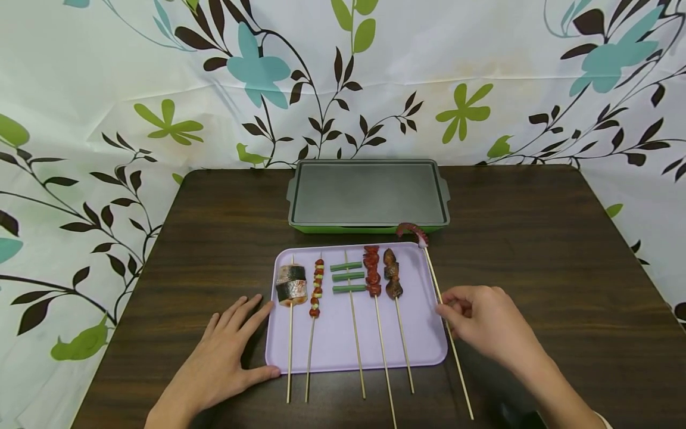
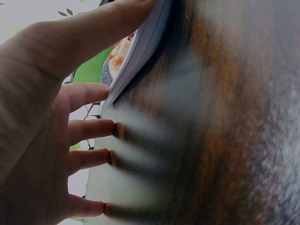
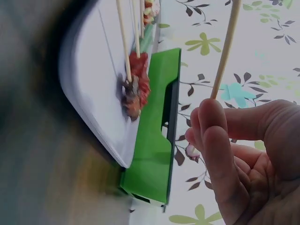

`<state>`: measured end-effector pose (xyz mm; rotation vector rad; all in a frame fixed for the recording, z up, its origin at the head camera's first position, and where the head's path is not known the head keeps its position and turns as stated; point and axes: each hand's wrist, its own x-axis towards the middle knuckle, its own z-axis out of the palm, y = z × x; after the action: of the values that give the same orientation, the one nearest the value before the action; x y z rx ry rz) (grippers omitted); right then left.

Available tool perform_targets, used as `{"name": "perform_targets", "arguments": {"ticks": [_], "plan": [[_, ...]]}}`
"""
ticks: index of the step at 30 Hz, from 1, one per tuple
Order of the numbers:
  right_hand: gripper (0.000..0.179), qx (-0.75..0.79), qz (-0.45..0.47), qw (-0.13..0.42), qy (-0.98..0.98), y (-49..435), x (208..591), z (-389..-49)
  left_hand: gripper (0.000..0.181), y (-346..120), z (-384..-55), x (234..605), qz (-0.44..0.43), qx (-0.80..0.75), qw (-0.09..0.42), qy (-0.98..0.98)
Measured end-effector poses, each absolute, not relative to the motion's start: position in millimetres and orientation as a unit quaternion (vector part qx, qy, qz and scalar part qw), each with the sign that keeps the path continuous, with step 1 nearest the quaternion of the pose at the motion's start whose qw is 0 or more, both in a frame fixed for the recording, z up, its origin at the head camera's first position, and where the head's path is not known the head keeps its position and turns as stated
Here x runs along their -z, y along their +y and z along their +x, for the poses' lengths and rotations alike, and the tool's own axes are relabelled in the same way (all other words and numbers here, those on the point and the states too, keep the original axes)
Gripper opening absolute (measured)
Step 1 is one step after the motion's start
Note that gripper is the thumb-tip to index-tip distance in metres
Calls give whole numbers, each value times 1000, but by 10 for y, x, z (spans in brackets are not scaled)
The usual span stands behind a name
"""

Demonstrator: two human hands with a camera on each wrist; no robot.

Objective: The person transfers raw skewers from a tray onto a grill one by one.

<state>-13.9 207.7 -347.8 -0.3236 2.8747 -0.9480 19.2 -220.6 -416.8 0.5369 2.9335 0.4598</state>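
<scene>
My right hand pinches the wooden stick of a skewer tipped with a curled dark-red tentacle, held over the right edge of a lilac tray. In the right wrist view, thumb and fingertips meet on that stick. Spread fingers of my left hand lie by the tray's left side, the thumb at its near left corner. Across the tray lie skewers of dark-banded pale pieces, small red and pale bits, green stalks, red chunks and brown pieces.
Behind the tray stands a green grill box with a flat grey plate. Stick ends overhang the tray's near edge. The dark wooden table meets a leaf-patterned cloth at the back.
</scene>
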Motion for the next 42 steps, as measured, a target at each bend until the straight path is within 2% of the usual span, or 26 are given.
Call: {"name": "perform_targets", "arguments": {"ticks": [10,24,31,42], "plan": [[16,331,-64,34,941,2227,3327,-495,105,-2199,193,4144,174,-155,68,970],[18,302,-60,-2,951,2276,3394,-1043,105,-2196,213,4152,170,-163,69,969],[18,269,-67,-36,960,2226,3424,-1199,105,-2192,206,4150,170,-161,70,970],[21,241,-55,-26,969,2124,3406,-1320,106,-2204,194,4179,176,-172,59,967]]}}
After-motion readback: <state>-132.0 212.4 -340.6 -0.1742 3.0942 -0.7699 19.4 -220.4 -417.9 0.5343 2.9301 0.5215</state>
